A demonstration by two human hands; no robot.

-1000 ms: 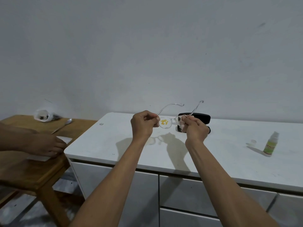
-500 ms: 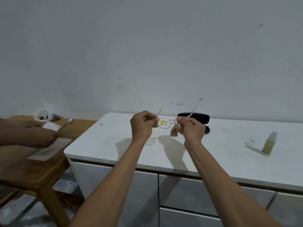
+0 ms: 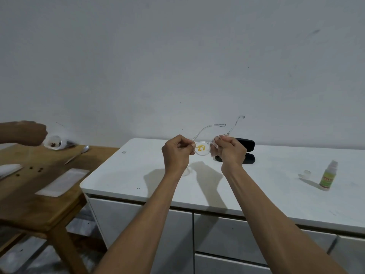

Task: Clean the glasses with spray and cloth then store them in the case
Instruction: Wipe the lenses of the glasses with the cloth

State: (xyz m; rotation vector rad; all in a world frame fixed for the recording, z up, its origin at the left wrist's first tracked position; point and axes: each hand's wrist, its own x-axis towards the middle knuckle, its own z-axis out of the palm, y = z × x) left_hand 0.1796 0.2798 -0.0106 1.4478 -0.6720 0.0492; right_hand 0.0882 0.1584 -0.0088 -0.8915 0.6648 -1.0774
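I hold clear-framed glasses (image 3: 201, 148) in the air above the white cabinet top (image 3: 150, 175), temples pointing away from me. A yellow smear covers the left lens. My left hand (image 3: 176, 153) pinches the frame's left end. My right hand (image 3: 230, 150) presses a small pale cloth (image 3: 214, 151) around the right lens, which is hidden. The black glasses case (image 3: 247, 150) lies open behind my right hand. A small green-labelled spray bottle (image 3: 328, 176) stands at the right, its clear cap (image 3: 306, 173) beside it.
A wooden table (image 3: 45, 196) stands at the left with a spoon (image 3: 78, 154), a plastic bag (image 3: 56, 142), white paper sheets (image 3: 63, 181) and dark crumbs. Another person's hand (image 3: 29, 133) hovers over it. Cabinet drawers are below; a wall is behind.
The other person's hand has lifted from the paper on the wooden table toward the bag. My right hand has shifted the cloth slightly on the right lens; the glasses stay in place.
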